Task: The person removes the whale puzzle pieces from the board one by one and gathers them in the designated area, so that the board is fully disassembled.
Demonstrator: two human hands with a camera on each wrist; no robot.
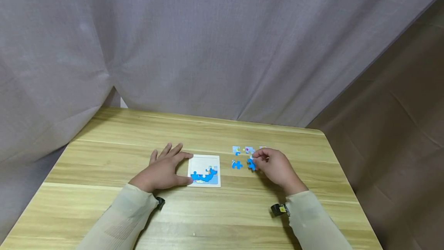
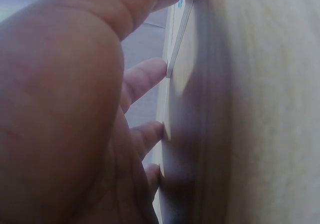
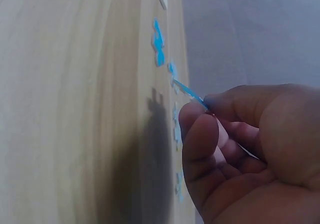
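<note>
A square white puzzle frame (image 1: 205,156) lies on the table, its lower part filled with pieces that show a blue tail. My left hand (image 1: 163,171) rests at the frame's left side, fingers spread, with thumb and index finger touching its edge; the left wrist view shows fingertips against the board's rim. To the right, my right hand (image 1: 275,167) pinches a blue puzzle piece (image 1: 251,164) between thumb and fingers. In the right wrist view that piece (image 3: 190,93) is held up off the table, seen nearly edge-on.
Between frame and right hand lies a loose blue-and-white piece (image 1: 237,164). Behind it are a light piece with a yellow mark (image 1: 236,149), another light piece (image 1: 248,149) and one partly hidden by the hand (image 1: 263,147). A grey curtain (image 1: 208,49) hangs behind the wooden table (image 1: 208,219).
</note>
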